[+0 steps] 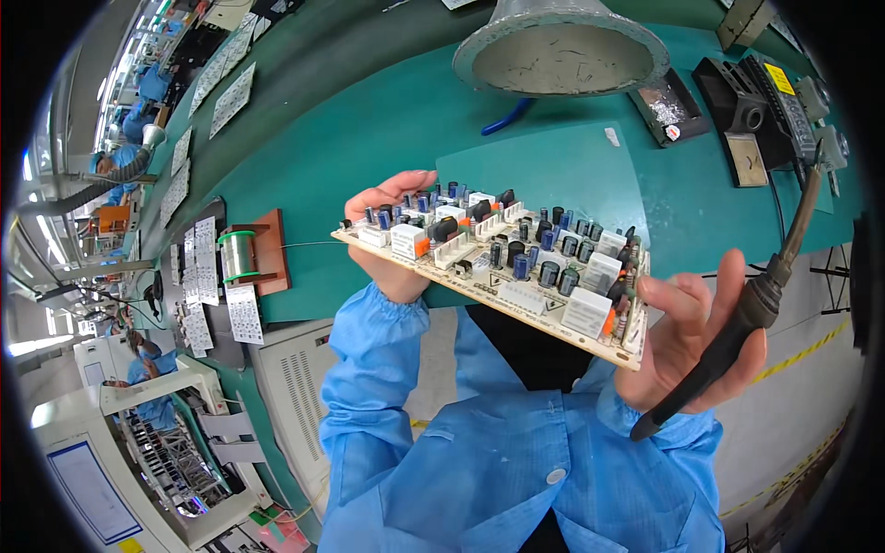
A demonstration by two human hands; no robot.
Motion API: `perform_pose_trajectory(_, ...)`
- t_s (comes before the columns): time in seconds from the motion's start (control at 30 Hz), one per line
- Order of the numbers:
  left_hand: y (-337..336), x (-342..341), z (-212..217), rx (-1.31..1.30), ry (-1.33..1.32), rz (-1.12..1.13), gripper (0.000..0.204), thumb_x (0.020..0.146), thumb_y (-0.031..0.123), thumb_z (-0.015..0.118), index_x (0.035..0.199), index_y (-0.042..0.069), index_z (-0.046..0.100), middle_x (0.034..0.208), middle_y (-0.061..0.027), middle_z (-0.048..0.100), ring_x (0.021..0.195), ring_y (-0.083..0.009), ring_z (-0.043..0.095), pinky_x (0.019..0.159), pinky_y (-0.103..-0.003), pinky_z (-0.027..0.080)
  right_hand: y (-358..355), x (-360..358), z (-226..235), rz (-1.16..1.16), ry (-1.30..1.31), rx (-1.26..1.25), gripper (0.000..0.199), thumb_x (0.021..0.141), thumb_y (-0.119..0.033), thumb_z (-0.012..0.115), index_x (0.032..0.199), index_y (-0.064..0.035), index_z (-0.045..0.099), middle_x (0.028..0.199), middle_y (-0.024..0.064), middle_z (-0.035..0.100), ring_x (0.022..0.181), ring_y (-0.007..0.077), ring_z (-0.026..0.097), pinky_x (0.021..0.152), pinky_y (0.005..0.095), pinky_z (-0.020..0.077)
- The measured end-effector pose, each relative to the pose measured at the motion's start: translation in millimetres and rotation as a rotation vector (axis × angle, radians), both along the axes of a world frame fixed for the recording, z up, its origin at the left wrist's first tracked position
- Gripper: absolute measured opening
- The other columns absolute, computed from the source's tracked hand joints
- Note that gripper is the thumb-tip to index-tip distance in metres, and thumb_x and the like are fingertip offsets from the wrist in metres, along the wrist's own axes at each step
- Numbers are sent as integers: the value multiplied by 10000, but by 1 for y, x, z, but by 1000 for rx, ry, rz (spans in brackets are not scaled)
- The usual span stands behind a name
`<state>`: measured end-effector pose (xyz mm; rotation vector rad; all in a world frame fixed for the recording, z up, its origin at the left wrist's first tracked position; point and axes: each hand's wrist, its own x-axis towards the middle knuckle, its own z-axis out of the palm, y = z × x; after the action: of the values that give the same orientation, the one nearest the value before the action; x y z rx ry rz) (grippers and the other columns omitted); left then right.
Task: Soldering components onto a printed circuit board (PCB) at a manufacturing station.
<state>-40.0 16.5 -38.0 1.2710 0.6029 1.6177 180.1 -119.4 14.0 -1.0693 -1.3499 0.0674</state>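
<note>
Centre frame, the left hand (393,275) clasps the left end of a tilted cream circuit board (489,279) packed with dark cylinders and white blocks, while the right hand (675,343), fingers curled round a black-handled soldering iron (758,304), touches its right end. Should that divided grip loosen, the board could slip or the iron strike it. Beyond spread a green bench surface (323,166), a grey flared metal hood (562,66) at top and, upper left, a blue-clad co-worker (122,158).
</note>
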Motion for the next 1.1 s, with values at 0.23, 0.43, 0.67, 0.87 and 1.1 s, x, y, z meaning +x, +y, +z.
perform_pose_trajectory(0.23,0,-7,-8,-89,-96,-59,199,857,-6,539,972,43,384,1052,-269,555,998,-360,571,908,-469,461,-2,-10,3,72,27,9,836,799,-69,665,1418,-202,119,1366,310,319,930,248,630,888,358,463)
perform_pose_trajectory(0.43,7,-16,-17,-136,-303,-329,65,922,67,434,976,41,408,1058,-276,558,1002,-363,571,929,-476,442,-19,9,-19,88,98,30,867,784,-70,681,1419,-207,107,1368,305,319,964,264,610,889,373,462)
perform_pose_trajectory(0.67,-12,3,3,-390,-219,-127,201,962,237,348,955,55,435,1099,-279,543,1030,-367,551,979,-461,383,-33,23,-40,117,161,54,903,767,-72,699,1421,-213,93,1371,299,319,1003,282,588,891,389,460)
perform_pose_trajectory(0.87,-25,-6,16,-426,61,-86,352,851,37,539,1183,14,425,1243,-244,458,1106,-339,514,965,-422,410,-10,20,-26,145,127,70,934,752,-74,715,1423,-218,82,1373,294,319,1036,298,568,892,403,459)
perform_pose_trajectory(1.1,-67,-22,116,413,583,230,787,618,296,783,1246,-32,441,1303,-219,408,1196,-357,441,1010,-472,329,19,11,5,214,6,55,970,735,-75,734,1425,-224,68,1376,288,319,1075,316,546,893,420,457)
